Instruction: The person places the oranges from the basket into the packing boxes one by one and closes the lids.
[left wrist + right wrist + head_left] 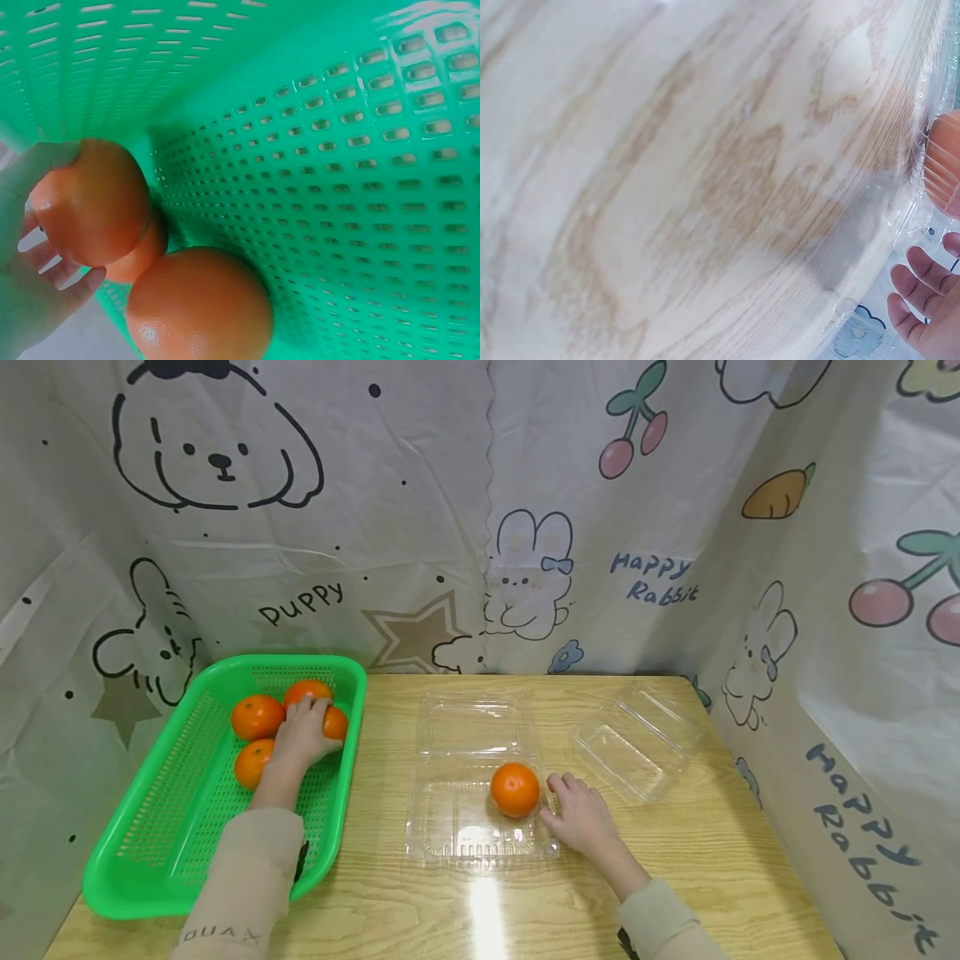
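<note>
In the green basket (348, 777), my left hand (302, 735) curls its thumb and fingers round an orange (94, 199). Several other oranges lie close by, among them one orange (257, 717) to the hand's left and another (199, 307) low in the left wrist view. On the table, a clear plastic clamshell box (442, 814) lies unfolded, with a single orange (515, 790) in the right part of its near half. My right hand (581, 817) is beside that box's right edge, fingers loosely bent and holding nothing.
A second clear plastic box (637, 743) lies at the back right of the wooden table (720, 877). Printed cloth (420, 468) hangs behind and along both sides. The basket's raised rim stands around the left arm.
</note>
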Available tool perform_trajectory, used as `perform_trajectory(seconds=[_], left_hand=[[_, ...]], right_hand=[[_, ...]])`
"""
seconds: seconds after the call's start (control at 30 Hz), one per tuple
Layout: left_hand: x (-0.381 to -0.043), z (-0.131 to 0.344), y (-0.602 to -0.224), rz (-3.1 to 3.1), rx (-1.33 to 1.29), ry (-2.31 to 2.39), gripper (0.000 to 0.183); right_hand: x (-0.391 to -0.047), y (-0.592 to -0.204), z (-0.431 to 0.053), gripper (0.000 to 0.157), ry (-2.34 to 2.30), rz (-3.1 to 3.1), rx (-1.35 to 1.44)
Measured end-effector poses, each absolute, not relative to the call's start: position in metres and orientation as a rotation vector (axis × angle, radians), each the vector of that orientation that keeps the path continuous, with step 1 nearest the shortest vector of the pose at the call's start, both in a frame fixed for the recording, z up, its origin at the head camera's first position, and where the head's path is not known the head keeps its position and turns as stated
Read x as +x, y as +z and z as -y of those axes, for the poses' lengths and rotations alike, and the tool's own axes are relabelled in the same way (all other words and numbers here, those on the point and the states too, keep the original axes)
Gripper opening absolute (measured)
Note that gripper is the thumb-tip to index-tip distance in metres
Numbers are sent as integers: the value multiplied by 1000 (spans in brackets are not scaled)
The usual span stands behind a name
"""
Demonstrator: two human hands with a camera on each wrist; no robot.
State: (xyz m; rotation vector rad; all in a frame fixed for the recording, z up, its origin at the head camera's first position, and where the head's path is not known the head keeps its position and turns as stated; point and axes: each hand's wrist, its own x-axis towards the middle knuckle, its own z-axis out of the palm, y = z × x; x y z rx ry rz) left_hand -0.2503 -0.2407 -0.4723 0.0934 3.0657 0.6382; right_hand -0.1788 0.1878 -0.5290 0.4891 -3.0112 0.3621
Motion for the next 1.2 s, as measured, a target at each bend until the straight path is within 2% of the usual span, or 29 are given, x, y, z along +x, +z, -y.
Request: perform_trajectory(seconds=[1.2], left_hand=[[-245, 229, -441, -3218, 47, 685, 71]], right_hand=[[-179, -529, -188, 34, 391, 3025, 469]])
